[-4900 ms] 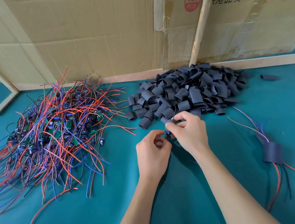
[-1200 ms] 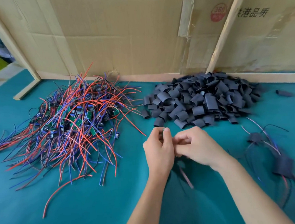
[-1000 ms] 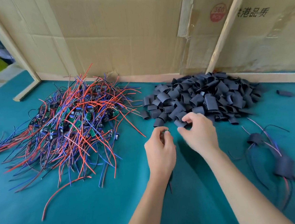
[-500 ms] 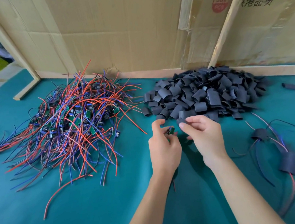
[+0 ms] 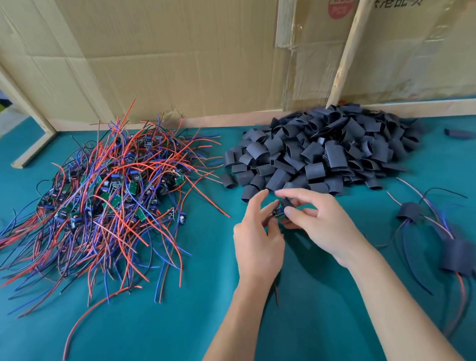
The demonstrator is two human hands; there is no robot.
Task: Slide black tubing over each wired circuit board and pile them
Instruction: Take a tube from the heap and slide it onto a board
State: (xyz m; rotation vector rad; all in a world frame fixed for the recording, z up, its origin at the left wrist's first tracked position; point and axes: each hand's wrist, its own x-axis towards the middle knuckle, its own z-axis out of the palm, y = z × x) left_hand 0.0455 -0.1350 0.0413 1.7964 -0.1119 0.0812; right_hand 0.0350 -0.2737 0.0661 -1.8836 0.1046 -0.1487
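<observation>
One tube piece (image 5: 285,203) now pinched in my right hand (image 5: 321,226) meets the board (image 5: 277,212) my left hand (image 5: 257,243) grips — sleeving abt to start, 2 done units (image 5: 454,254) at right.

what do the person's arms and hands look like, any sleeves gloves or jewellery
Both forearms are bare right to the bottom edge of the picture, with no sleeve in view. The left hand and right hand wear no gloves. No ring, watch or bracelet shows on the fingers or wrists, and no markings are visible. Fingernails look short and unpainted.
</observation>
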